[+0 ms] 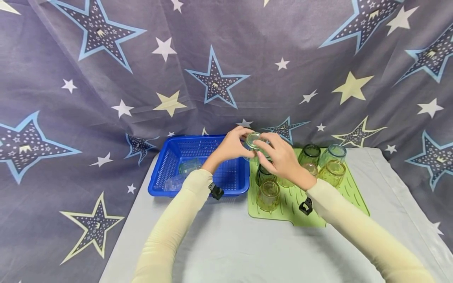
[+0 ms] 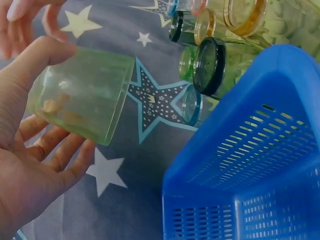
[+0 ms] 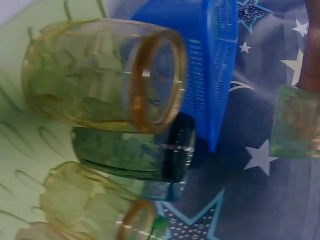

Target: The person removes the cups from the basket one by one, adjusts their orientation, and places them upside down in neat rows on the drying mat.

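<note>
My left hand (image 1: 231, 145) grips a pale green glass tumbler (image 2: 85, 95) above the gap between the basket and the mat. In the left wrist view, the thumb lies along one side of the tumbler and the fingers curve round the other. Close beside it is my right hand (image 1: 279, 155), its fingers loosely bent; the left wrist view shows those fingertips apart from the tumbler. The tumbler (image 3: 295, 122) also appears at the right edge of the right wrist view. Below the right hand, several coloured glasses, including a yellow one (image 1: 268, 195), stand on a green drying mat (image 1: 283, 218).
A blue perforated basket (image 1: 198, 193) on the left contains clear glasses (image 1: 175, 182). More glasses stand at the mat's right side, among them an amber one (image 1: 332, 173), a dark green one (image 1: 309, 154) and a light blue one (image 1: 333, 154). A star-patterned curtain (image 1: 247, 59) hangs behind the white-covered table (image 1: 226, 251).
</note>
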The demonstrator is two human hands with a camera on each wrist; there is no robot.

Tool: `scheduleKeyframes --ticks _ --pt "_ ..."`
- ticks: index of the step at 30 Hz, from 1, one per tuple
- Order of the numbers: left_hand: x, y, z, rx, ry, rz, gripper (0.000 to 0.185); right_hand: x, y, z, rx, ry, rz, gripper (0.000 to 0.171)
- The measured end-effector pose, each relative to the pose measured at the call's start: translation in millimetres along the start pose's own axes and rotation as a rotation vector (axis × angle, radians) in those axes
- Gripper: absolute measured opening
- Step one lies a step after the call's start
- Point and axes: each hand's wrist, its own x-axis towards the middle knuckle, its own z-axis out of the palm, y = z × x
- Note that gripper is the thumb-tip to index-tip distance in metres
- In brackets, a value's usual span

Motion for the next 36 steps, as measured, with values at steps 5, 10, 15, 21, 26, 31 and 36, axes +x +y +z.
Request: scheduleKeyframes --ticks 5,10,15,21,26,31,36 --pt "1.6 5.8 1.2 0.021 -0.06 0.031 0.061 8.3 0.9 3.9 -0.018 -0.024 -0.058 0.029" --pt "2.0 9.9 1.3 0.031 -0.097 0.063 0.045 9.3 4.9 9.0 -0.025 -0.039 -0.094 0.035" --pt "2.9 11.7 0.3 -0.006 -0.139 0.064 0.045 9.0 8.4 12.2 -0.02 -0.048 -0.137 0.036" --pt "3.8 16.3 -0.7 -0.038 -0.21 0.09 0.037 11.1 9.9 13.5 0.007 -0.038 -0.186 0.031" --pt "6.1 19.7 -0.8 -0.032 -0.234 0.12 0.029 17.1 9.8 14.1 0.012 -0.021 -0.212 0.022" --pt "7.3 18.0 -2.9 -0.134 -0.276 0.113 0.031 22.6 8.2 13.9 0.017 -0.025 -0.192 0.018" --pt "6.5 14.6 -8.5 -0.189 -0.364 0.098 0.041 23.9 7.6 14.3 -0.017 -0.029 -0.146 0.019"
